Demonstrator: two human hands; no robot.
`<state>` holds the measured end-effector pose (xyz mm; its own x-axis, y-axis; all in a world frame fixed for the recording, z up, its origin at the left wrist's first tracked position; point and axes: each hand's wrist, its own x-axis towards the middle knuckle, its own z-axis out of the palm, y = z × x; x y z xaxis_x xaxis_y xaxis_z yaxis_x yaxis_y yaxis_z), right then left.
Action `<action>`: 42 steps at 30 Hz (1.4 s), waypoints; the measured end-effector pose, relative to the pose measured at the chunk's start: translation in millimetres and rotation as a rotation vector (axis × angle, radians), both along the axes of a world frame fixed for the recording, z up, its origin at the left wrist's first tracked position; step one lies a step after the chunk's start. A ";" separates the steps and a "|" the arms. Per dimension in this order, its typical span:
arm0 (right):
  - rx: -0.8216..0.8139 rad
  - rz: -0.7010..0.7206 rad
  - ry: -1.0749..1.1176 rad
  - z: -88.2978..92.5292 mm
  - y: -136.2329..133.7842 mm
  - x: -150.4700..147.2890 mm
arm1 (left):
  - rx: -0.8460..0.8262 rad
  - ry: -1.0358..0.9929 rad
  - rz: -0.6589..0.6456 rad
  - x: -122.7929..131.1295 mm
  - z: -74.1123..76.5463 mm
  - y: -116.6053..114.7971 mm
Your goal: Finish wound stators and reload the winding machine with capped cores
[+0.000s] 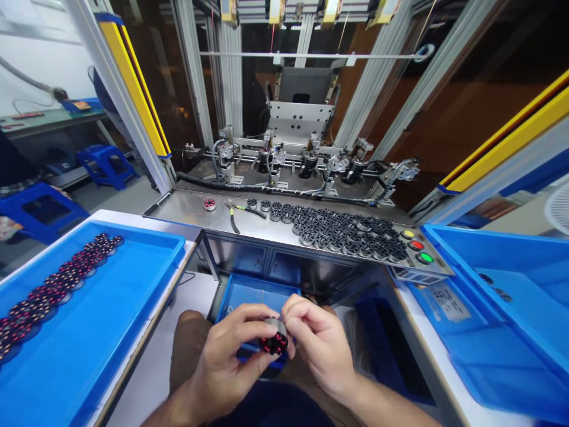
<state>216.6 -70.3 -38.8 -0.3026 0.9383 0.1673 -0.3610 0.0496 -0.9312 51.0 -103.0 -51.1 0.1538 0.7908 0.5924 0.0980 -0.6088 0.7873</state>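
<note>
Beyond the hands, the steel worktop (pixel 195 207) carries a crowd of dark rings (pixel 338 231). Left of them, a blue tray (pixel 111 308) holds a row of red-wound rings (pixel 57 284). Over the lap, the left hand (pixel 224 362) and right hand (pixel 322 347) together pinch one small ring (pixel 274 341). It looks light and stiff, but its red windings seem delicate, so the outer rim is the safer hold. Fingers hide most of it, and its far face cannot be seen.

Stator (pixel 275 343) part-hidden by left hand (pixel 226 356), right hand (pixel 320 344); blue tray (pixel 111 308) cropped.
</note>
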 end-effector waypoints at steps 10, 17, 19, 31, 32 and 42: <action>0.165 0.039 -0.150 16.0 14.5 11.5 | -0.268 -0.267 -0.029 10.0 2.2 -3.0; -0.220 0.133 0.044 3.0 9.7 2.2 | -0.128 -0.106 0.107 8.4 5.7 -1.9; -0.268 0.120 0.078 1.6 7.6 0.1 | -0.115 -0.077 0.138 9.4 8.7 -2.3; -0.425 0.145 0.194 1.5 -0.9 -6.7 | -0.109 -0.034 0.236 9.7 14.9 -4.3; -0.427 0.141 0.190 1.6 -1.3 -6.7 | -0.106 -0.036 0.233 9.5 15.1 -4.1; -0.232 0.107 0.033 0.4 4.2 -3.3 | -0.108 -0.029 0.133 5.7 6.3 -4.8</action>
<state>213.3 -66.1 -38.5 -0.4002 0.9156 -0.0377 -0.3826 -0.2044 -0.9010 56.8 -107.8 -44.8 0.0281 0.8623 0.5056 0.1484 -0.5038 0.8510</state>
